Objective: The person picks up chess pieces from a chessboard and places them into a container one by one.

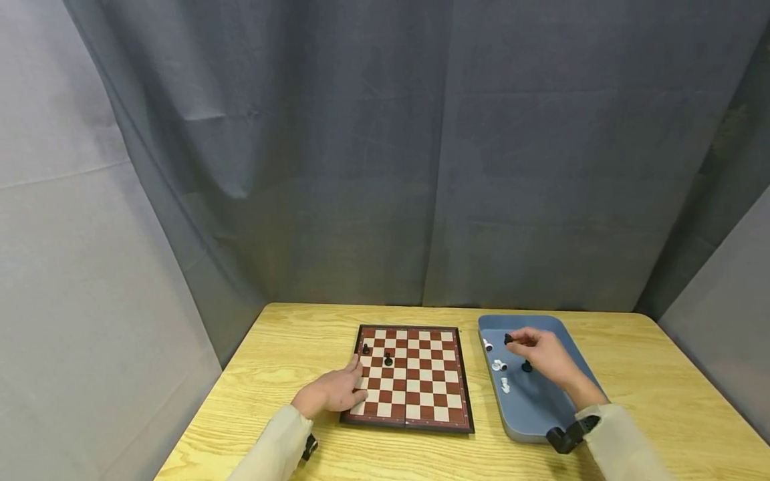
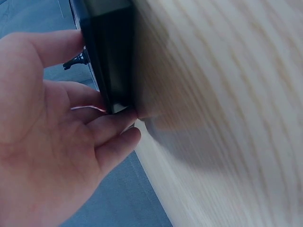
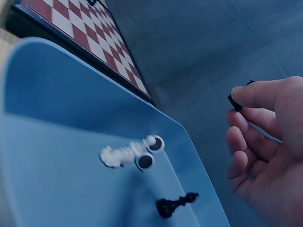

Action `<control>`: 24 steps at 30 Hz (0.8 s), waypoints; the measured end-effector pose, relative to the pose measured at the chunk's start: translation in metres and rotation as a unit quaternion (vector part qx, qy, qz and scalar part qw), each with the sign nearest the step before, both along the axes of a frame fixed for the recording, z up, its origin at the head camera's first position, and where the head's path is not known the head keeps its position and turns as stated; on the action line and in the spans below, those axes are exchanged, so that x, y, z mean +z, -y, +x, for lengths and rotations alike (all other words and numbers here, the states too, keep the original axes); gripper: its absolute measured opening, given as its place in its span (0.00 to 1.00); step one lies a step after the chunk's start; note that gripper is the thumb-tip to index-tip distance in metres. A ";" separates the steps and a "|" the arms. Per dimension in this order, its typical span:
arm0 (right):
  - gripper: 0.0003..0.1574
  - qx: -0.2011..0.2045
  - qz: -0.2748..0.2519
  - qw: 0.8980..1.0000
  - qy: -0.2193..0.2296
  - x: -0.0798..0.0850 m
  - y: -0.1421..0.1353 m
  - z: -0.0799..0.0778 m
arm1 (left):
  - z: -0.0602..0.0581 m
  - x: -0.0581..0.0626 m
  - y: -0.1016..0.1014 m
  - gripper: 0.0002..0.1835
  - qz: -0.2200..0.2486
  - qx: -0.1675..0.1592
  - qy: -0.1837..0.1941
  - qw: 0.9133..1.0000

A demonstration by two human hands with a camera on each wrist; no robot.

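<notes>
A black chess piece (image 1: 508,339) is pinched between the thumb and fingertips of my right hand (image 1: 544,354), above the blue tray (image 1: 538,407). Its kind is hidden by the fingers in the right wrist view, where only dark parts of the piece (image 3: 235,102) show. My left hand (image 1: 335,389) rests against the left edge of the chessboard (image 1: 426,422), its fingers fairly straight and touching the dark side (image 2: 116,56). Two black chess pieces stand on the board, one near the left edge (image 1: 366,349) and another (image 1: 388,360) closer to the middle.
Inside the tray lie several white pieces, among them a knight-like one (image 3: 113,156), plus a black piece (image 3: 175,205) on its side. Board and tray sit apart on a wooden table (image 1: 283,347). Grey curtains (image 1: 361,167) hang behind and beside it.
</notes>
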State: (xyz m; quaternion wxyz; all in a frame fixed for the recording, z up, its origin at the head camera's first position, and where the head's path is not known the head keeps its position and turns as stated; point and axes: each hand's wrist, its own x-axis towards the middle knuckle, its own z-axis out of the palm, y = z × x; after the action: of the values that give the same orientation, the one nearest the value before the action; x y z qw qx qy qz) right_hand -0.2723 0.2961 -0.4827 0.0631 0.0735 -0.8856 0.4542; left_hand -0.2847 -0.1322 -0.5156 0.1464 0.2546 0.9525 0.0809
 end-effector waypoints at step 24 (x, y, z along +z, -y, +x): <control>0.23 -0.017 0.046 0.998 0.044 -0.018 -0.027 -0.021 | 0.001 0.003 -0.002 0.37 -0.006 0.003 -0.004 1.000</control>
State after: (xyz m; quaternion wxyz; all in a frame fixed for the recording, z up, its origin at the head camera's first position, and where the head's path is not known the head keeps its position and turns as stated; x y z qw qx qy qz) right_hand -0.2934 0.3235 -0.5011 0.0284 0.0410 -0.9085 0.4150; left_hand -0.2840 -0.1298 -0.5129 0.1435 0.2512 0.9544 0.0745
